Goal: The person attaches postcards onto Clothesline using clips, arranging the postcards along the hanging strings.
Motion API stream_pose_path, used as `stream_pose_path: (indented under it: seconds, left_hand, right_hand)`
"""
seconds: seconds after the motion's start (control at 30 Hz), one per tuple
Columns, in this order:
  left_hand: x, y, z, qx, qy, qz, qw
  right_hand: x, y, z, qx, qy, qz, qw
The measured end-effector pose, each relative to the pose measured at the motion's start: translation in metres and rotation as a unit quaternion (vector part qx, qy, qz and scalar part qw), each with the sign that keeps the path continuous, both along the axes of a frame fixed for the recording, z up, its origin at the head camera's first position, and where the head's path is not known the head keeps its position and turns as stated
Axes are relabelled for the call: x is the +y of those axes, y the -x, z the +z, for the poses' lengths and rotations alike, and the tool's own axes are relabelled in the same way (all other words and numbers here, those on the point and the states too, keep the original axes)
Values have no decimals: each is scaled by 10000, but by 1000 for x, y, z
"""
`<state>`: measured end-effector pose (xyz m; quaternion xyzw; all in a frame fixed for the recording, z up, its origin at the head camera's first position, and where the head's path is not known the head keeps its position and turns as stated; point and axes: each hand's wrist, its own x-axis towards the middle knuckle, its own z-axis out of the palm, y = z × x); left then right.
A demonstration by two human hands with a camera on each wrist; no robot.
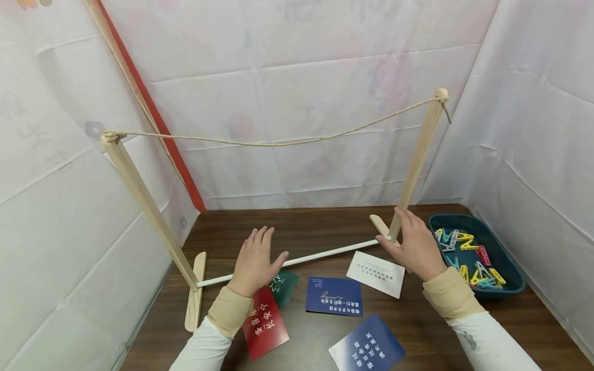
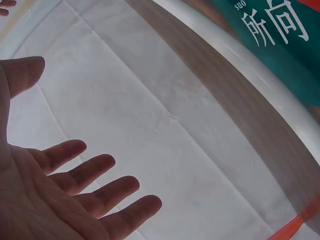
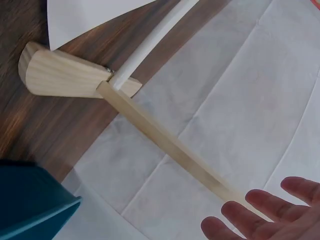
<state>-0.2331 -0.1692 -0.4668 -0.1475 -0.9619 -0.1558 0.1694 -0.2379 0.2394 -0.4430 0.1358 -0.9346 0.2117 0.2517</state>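
Note:
My left hand (image 1: 254, 264) hovers over the white rod (image 1: 325, 254), fingers extended and thumb spread, with nothing in it; the left wrist view shows its palm bare. Near it lie a red card (image 1: 265, 324) and a partly covered green card (image 1: 284, 289). My right hand (image 1: 415, 245) is held beside the right wooden post (image 1: 419, 154), fingers straight and holding nothing. Below and left of it is a white card (image 1: 377, 274). Two blue cards (image 1: 334, 296) lie between the hands and nearer to me. A twine (image 1: 278, 144) sags between the post tops.
A dark teal basket (image 1: 506, 252) of colored clothespins (image 1: 468, 239) stands at the right. The left wooden post (image 1: 150, 206) rises from a flat wooden foot (image 1: 195, 293). White cloth (image 1: 301, 175) hangs behind the brown table (image 1: 287, 221), with a red strip (image 1: 162, 129) at left.

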Motion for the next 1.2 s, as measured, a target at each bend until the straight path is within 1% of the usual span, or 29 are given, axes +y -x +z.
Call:
stream_pose_path:
  seconds: [0.2,0.47,0.7,0.8,1.1,1.2]
  left_hand:
    - [-4,-1,1,355,-191,34,9992]
    - [-13,-1,4,765,-479,195,9957]
    - [-20,-1,11,857,-756,300,9930]
    - [-23,-3,14,959,-824,352,9913]
    - [-36,-5,17,1153,-942,542,9874]
    - [-40,-7,18,1272,-1030,553,9850]
  right_hand:
    - [4,0,4,52,-39,11,10000]
    - [8,-2,16,-265,38,-124,9996]
    - [13,0,19,-306,197,-160,9992]
    - [14,2,18,-380,276,-180,9987]
    - [18,3,21,-650,405,-206,9968]
    - [19,5,24,-637,445,-186,9968]
